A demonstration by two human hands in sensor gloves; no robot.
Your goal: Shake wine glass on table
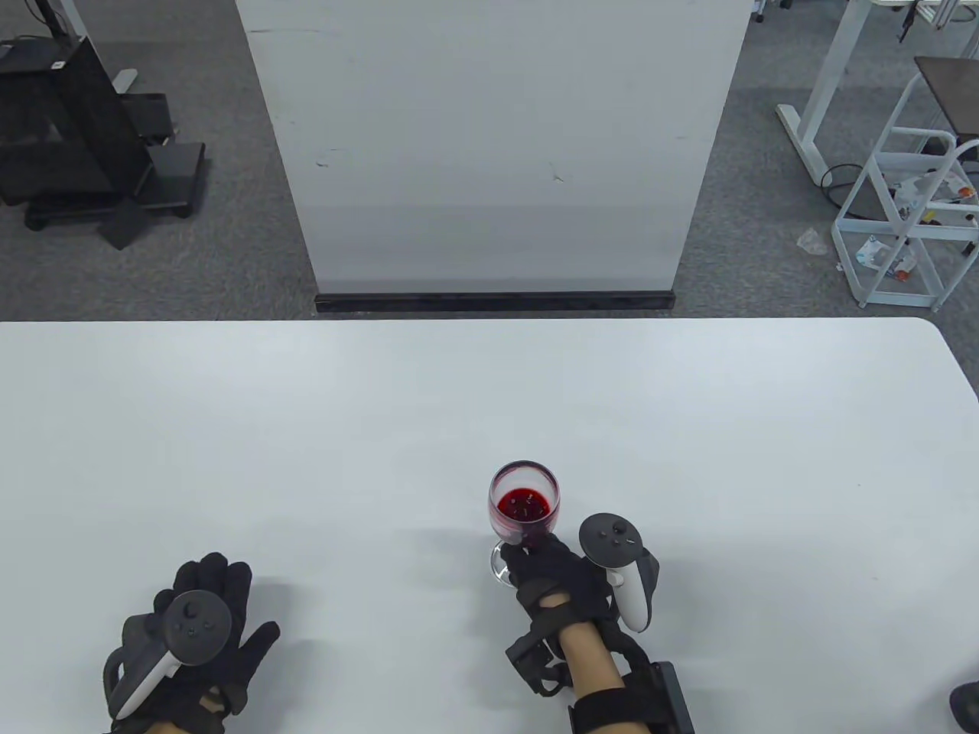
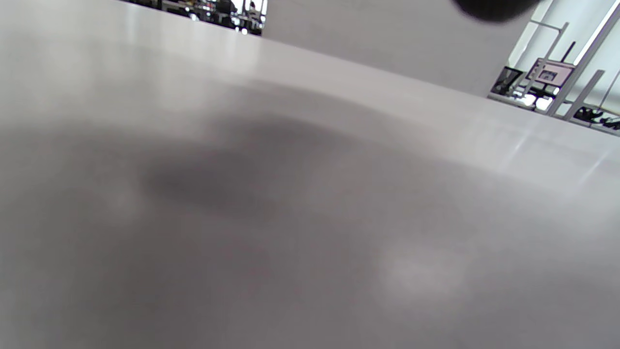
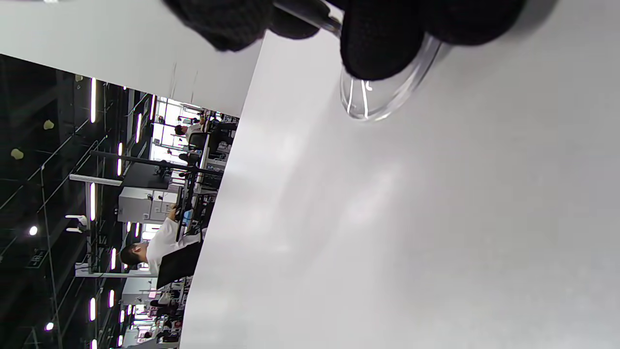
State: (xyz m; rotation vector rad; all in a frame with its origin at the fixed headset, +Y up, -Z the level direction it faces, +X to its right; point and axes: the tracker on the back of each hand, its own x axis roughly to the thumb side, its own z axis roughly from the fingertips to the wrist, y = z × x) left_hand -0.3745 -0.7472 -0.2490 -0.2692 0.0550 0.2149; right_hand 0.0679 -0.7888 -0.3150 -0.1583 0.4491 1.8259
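A clear wine glass [image 1: 524, 505] with a little red wine in its bowl stands near the front middle of the white table [image 1: 489, 428]. My right hand [image 1: 552, 572] grips its stem just under the bowl; the round foot [image 1: 499, 567] shows at the hand's left. In the right wrist view my gloved fingers [image 3: 382, 43] close around the stem, with the glass foot [image 3: 382, 97] on the table. My left hand [image 1: 200, 638] rests flat on the table at the front left, fingers spread, holding nothing. The left wrist view shows only bare tabletop [image 2: 310, 194].
A tall white panel [image 1: 489, 145] stands beyond the table's far edge. A white metal rack [image 1: 910, 214] is on the floor at the far right and a black stand [image 1: 69, 138] at the far left.
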